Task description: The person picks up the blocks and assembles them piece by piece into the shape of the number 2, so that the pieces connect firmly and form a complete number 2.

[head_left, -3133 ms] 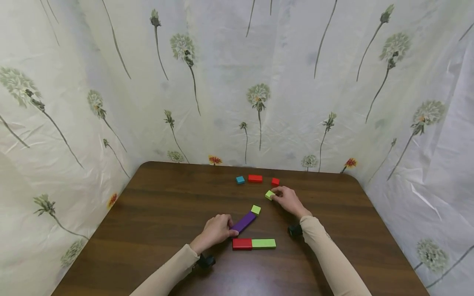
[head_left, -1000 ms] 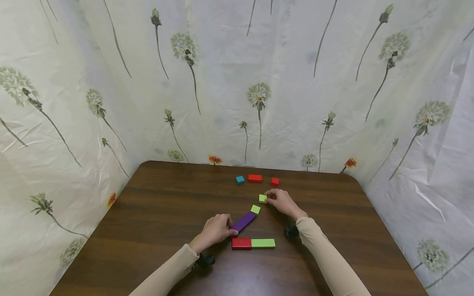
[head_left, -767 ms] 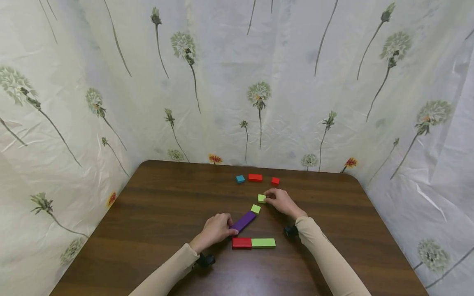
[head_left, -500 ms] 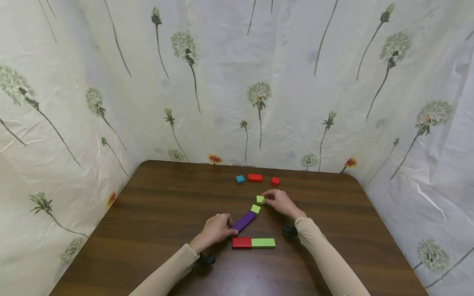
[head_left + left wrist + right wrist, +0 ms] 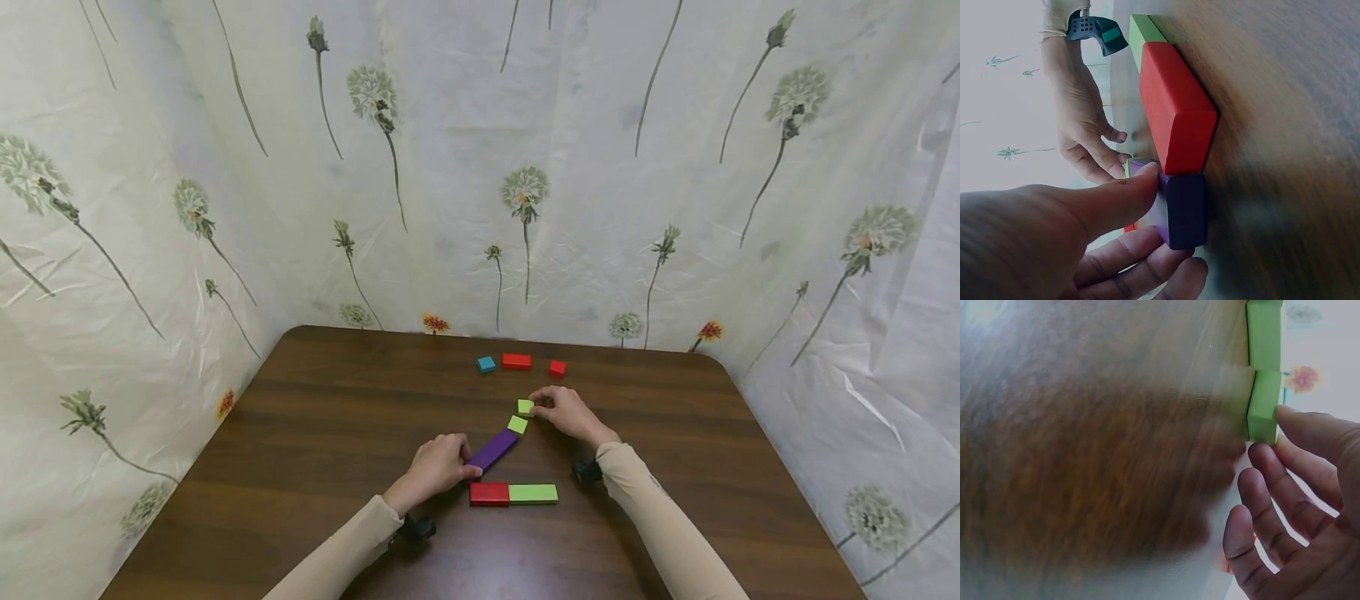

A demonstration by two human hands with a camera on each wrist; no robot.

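My left hand (image 5: 437, 463) grips the near end of a long purple block (image 5: 493, 451), thumb on one side and fingers on the other. A small green block (image 5: 517, 425) sits against that block's far end. My right hand (image 5: 568, 410) pinches a second small green block (image 5: 525, 407), just beyond the first; the right wrist view shows the held green block (image 5: 1264, 406) meeting the other green block (image 5: 1265, 334) at a slight angle. Closer to me, a red block (image 5: 489, 494) and a longer green block (image 5: 533, 494) lie end to end. In the left wrist view the red block (image 5: 1175, 94) appears beside the purple block (image 5: 1186, 209).
Toward the back edge of the brown wooden table (image 5: 360, 392) lie a blue block (image 5: 486, 364), a red oblong block (image 5: 517, 362) and a small red block (image 5: 557, 367). A flower-patterned curtain (image 5: 450, 167) surrounds the table's back and sides.
My right hand has carried the small green block left and slightly toward me, up to the other small green block. My left hand has stayed on the purple block.
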